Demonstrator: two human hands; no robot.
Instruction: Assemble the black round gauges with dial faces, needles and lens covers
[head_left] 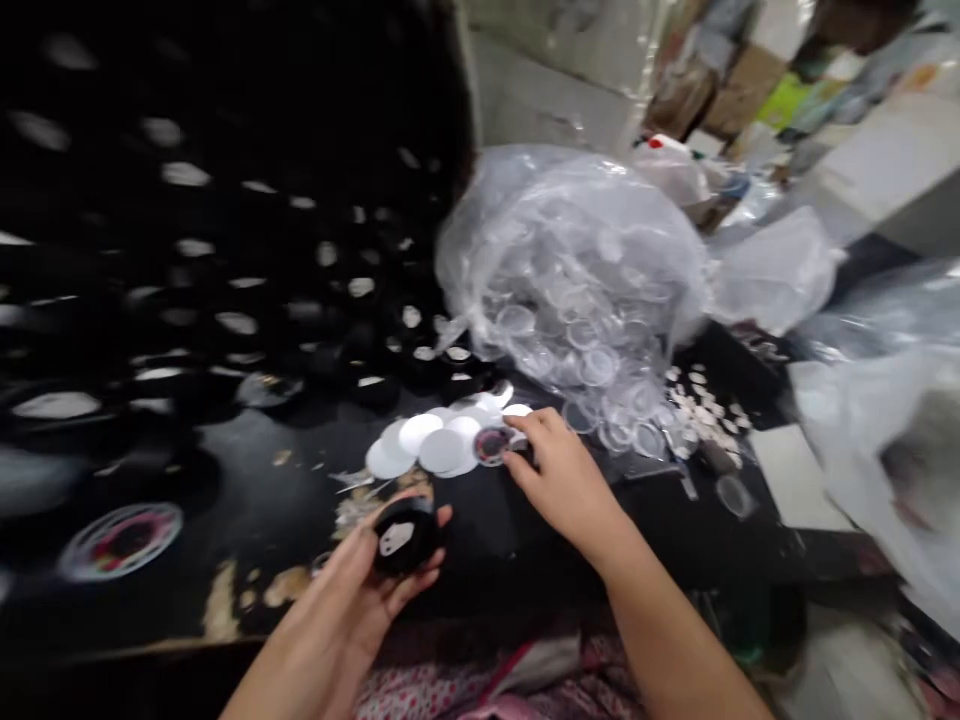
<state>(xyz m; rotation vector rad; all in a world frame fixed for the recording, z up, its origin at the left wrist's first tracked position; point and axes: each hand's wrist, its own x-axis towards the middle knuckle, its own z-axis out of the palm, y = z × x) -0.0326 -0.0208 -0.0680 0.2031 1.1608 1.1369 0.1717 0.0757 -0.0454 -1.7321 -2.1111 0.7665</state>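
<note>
My left hand point(375, 585) is wrapped round a black round case point(406, 535), tilted so a white patch in its hollow faces me. To the right and farther back, my right hand point(555, 465) pinches a small printed disc point(492, 446) by its right edge, thumb and fingers closed. That disc overlaps the right part of a spread row of white and silver discs point(442, 450) lying on the black table point(517, 570). At the far left lies a larger disc with a colourful printed pattern point(124, 542).
Many black round pieces with white patches point(232, 322) fill the left and back. Clear plastic caps point(598, 366) spill from a transparent bag point(570, 200). Small white bits point(701, 410) lie right of them, near a white card point(799, 475). Another plastic bag point(885, 430) stands far right.
</note>
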